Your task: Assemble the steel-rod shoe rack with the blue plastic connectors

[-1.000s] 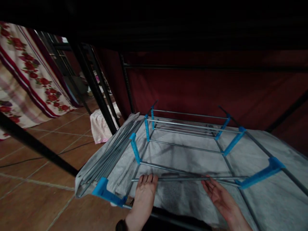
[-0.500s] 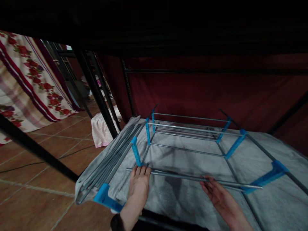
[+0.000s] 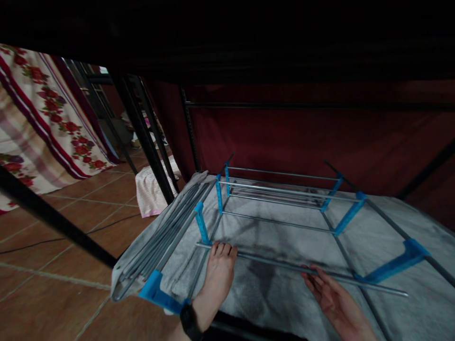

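Note:
My left hand (image 3: pixel 222 265), with a dark band on its wrist, is closed over a grey metal tube (image 3: pixel 277 263) near its left end. Farther along the same tube, the fingers and thumb of my right hand (image 3: pixel 332 298) pinch it loosely. The tube lies across the front of a rack frame, and its right end sticks out past a blue plastic bracket (image 3: pixel 393 265). Another blue bracket (image 3: pixel 201 225) stands close to the tube's left end. Several crossbars (image 3: pixel 280 221) join the brackets farther back. Whether a second tube lies beneath the held one is hard to tell.
A bundle of grey tubes (image 3: pixel 167 232) lies at the left on the grey blanket (image 3: pixel 284 303). Black metal posts (image 3: pixel 145 128) and a dark overhead surface surround the spot. A dark red cloth (image 3: pixel 284 137) hangs behind. A striped cloth (image 3: pixel 152 189) hangs above the tiled floor (image 3: pixel 53 293).
The tube has shifted to the right, its right end now farther beyond the bracket. My left hand moved right with it, and my right hand moved slightly right and down.

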Demonstrator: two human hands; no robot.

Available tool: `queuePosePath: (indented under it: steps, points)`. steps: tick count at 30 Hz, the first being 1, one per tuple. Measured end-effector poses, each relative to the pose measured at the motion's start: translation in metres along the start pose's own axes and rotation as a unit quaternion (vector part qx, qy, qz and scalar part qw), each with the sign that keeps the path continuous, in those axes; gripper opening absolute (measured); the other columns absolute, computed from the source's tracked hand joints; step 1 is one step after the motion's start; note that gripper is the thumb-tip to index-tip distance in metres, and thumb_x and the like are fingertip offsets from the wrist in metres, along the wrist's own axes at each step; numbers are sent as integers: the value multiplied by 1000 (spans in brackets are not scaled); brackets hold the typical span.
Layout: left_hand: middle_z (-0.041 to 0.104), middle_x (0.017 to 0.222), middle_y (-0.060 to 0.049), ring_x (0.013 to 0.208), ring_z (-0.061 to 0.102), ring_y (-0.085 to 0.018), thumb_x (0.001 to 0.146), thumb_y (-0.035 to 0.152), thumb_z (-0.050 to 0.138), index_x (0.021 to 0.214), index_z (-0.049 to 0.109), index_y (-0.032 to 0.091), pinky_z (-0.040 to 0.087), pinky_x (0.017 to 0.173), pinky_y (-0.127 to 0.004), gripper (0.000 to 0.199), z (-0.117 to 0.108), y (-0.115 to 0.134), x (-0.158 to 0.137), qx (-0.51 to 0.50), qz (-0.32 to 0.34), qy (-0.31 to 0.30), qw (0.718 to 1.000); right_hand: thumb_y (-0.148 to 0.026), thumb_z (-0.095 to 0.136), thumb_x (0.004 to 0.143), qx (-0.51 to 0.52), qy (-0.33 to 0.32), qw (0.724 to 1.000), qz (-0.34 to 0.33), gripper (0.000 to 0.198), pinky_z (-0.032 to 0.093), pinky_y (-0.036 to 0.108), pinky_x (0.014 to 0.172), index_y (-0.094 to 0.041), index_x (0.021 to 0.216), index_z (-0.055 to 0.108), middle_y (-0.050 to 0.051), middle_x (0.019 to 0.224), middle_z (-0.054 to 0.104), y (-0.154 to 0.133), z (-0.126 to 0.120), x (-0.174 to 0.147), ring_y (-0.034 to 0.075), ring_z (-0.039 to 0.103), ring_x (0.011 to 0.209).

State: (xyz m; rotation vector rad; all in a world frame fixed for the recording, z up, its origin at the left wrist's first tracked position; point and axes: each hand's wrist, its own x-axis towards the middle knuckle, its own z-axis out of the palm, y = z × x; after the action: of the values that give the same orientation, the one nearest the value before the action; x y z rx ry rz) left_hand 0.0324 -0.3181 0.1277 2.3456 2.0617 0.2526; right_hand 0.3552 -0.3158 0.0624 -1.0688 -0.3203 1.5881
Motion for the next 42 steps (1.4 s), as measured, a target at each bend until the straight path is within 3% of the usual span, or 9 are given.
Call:
queuePosePath:
  steps: [4,11,16,20,25,34,42]
  points:
    - [69,116,-10,116,59,-25,89,-3,38,119,69,16,38,115,-44,47,12,6,9,-11,21,-26,999,-27,92,61,47,8,997,63,38,66,30,88,-17,95,79,8,105,80,9,-9,4,25,77,100]
    - [70,115,-10,114,61,-26,90,-2,38,116,69,16,42,112,-44,44,39,16,17,-13,44,-56,997,-22,90,64,72,4,991,113,38,67,33,89,-16,99,77,9,108,80,23,-29,19,26,77,102]
    - [68,119,-11,116,59,-27,90,1,43,118,67,15,41,112,-45,40,52,19,15,-10,68,-52,996,-20,90,60,65,25,992,105,37,68,32,85,-19,95,77,7,101,81,31,-44,23,25,78,97]
    - [67,120,-12,117,59,-27,92,2,42,117,67,15,40,112,-45,38,50,22,17,-13,68,-46,997,-23,88,65,50,12,994,93,35,67,33,89,-22,98,77,6,104,81,31,-50,25,25,77,101]
    - [68,114,-10,111,59,-25,92,0,37,112,68,17,42,109,-43,40,47,19,24,-12,59,-33,998,-22,86,65,70,22,992,103,34,67,32,87,-21,98,78,7,105,81,28,-41,29,25,77,101]
    - [67,118,-10,115,59,-25,89,-2,39,119,66,17,40,114,-45,45,66,4,31,-8,70,-28,997,-20,83,69,73,36,992,97,27,67,30,87,-19,95,77,7,100,81,28,-26,33,24,77,98]
    - [68,122,-10,119,59,-25,91,-1,35,123,66,19,40,116,-45,48,58,7,34,-20,48,-50,997,-19,82,72,74,46,993,85,25,66,29,86,-16,96,76,8,100,80,21,-16,29,23,77,98]
